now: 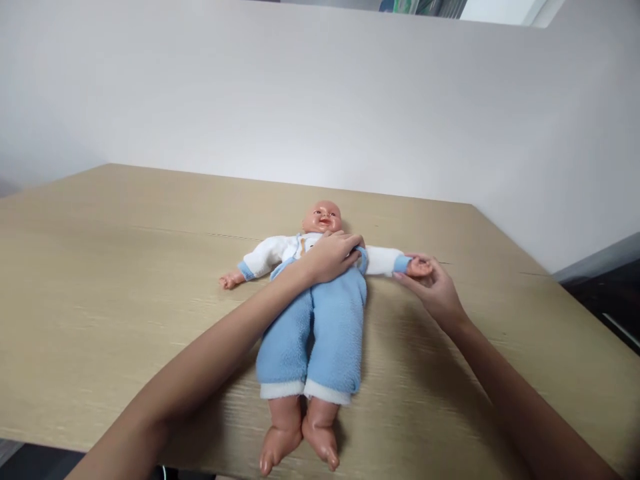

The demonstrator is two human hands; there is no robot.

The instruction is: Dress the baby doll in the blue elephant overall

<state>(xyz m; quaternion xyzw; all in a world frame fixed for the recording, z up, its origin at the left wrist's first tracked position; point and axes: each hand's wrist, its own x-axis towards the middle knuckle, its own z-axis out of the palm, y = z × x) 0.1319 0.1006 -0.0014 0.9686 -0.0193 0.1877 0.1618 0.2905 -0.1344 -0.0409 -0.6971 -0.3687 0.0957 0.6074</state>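
Observation:
A baby doll [320,327] in a white top and light blue fleece trousers lies on its back on the wooden table [125,267], head away from me and arms spread. My left hand [333,257] rests on the doll's chest, fingers curled over the blue strap near its shoulder. My right hand [433,287] pinches the doll's small hand at the end of its outstretched sleeve. The doll's bare feet point toward the table's near edge.
A plain white wall [300,100] rises right behind the table. The table's right edge drops off to a dark floor area [605,300]. Light wood surface stretches to the left of the doll.

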